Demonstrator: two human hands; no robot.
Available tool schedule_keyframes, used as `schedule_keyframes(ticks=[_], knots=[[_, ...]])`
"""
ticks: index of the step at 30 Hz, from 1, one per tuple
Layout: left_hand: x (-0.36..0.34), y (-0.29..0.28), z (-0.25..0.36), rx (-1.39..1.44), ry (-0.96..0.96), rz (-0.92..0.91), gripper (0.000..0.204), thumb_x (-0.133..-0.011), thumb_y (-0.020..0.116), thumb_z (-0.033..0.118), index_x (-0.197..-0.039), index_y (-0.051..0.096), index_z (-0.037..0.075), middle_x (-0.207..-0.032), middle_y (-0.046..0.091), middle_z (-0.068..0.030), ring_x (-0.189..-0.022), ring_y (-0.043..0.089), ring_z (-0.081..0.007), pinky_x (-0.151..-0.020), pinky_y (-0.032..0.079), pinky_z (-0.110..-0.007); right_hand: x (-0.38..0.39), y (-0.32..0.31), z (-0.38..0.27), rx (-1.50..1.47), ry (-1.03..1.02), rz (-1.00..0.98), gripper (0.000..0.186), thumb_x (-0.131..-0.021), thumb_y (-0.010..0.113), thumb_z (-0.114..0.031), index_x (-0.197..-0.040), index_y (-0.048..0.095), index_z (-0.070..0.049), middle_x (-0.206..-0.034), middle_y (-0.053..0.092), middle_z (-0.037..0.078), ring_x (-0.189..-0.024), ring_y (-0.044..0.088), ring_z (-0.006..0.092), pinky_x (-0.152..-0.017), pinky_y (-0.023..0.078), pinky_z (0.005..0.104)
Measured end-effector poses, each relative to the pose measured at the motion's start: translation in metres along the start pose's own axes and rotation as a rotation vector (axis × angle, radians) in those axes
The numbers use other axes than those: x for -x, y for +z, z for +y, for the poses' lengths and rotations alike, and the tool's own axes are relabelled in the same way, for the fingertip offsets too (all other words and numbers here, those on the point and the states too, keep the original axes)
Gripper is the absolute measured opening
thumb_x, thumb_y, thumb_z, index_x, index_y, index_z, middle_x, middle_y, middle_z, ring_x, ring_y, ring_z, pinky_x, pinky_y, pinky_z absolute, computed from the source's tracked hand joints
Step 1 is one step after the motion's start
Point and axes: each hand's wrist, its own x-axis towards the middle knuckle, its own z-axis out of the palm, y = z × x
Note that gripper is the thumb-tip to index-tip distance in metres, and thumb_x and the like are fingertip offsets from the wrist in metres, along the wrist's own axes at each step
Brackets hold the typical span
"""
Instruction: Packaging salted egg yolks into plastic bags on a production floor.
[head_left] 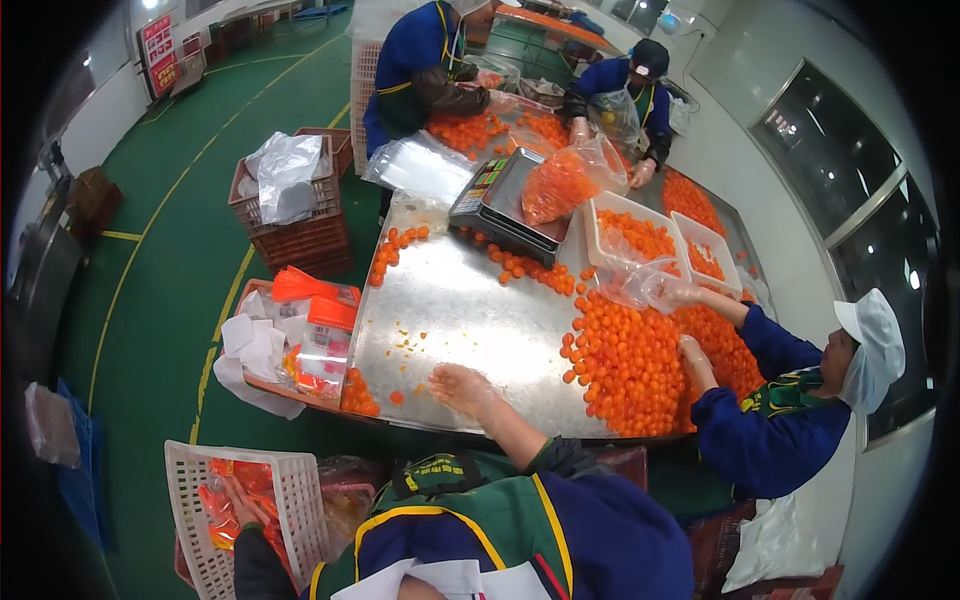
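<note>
left hand (243,506) lies upon orange packets (262,482) in the white basket (300,505), by the worktop's (470,320) near left corner; whether it pinches, i cannot tell. right hand (463,389) is loosely spread above the near edge. packets seem light, soft, slippery; best gripped by one edge.

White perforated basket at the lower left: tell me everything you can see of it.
The white rectangular perforated basket, seemingly plastic, is open-topped, with rows of small holes through its walls. It sits at the person's left side, its opening facing up toward the camera. Inside lie shiny orange-and-red plastic packets, and the person's left hand reaches in among them. The left forearm crosses its near side, hiding part of it. What supports it underneath cannot be made out.
</note>
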Motion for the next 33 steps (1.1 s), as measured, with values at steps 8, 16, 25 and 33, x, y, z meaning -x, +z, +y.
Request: schedule_keyframes(ticks=[8,16,25,33], knots=[[-0.002,-0.061,0.115,-0.735,-0.144,-0.354,0.083,-0.086,0.046,0.009,-0.158,0.005,0.008,-0.165,0.010,-0.0097,-0.149,0.018,-0.0362,-0.120,0.022,-0.042,0.006,-0.049,-0.002,-0.125,-0.117,-0.166,0.023,-0.097,0.056,-0.022,-0.097,0.065,-0.001,-0.091,0.069,0.011,-0.079,0.065,0.0200,-0.074,0.054,0.0350],[-0.022,-0.126,0.061,-0.086,-0.158,0.191,0.057,-0.089,0.063,0.013,-0.143,0.046,0.007,-0.133,0.057,-0.0229,-0.118,0.058,-0.0356,-0.099,0.047,-0.042,0.078,-0.120,-0.058,0.431,-0.493,0.445,0.024,-0.094,0.060,-0.025,-0.103,0.068,-0.003,-0.090,0.071,0.010,-0.077,0.066,0.0199,-0.070,0.053,0.0331],[0.004,-0.029,0.466,0.188,0.504,0.067,0.032,-0.092,0.058,0.004,-0.123,0.060,0.000,-0.123,0.062,-0.0163,-0.117,0.058,-0.0331,-0.103,0.043,-0.040,0.177,-0.186,-0.171,1.509,-1.011,1.128,0.028,-0.088,0.063,-0.014,-0.112,0.065,0.001,-0.118,0.060,0.020,-0.107,0.060,0.0354,-0.094,0.049,0.0430],[0.015,0.049,0.573,0.311,0.768,-0.385,0.031,-0.084,0.063,0.002,-0.115,0.062,0.000,-0.118,0.064,-0.0178,-0.110,0.060,-0.0374,-0.094,0.048,-0.043,0.167,-0.287,-0.236,1.555,-0.518,1.437,0.062,-0.086,0.064,-0.051,-0.136,0.056,-0.016,-0.144,0.046,0.021,-0.126,0.047,0.0449,-0.102,0.042,0.0549]])
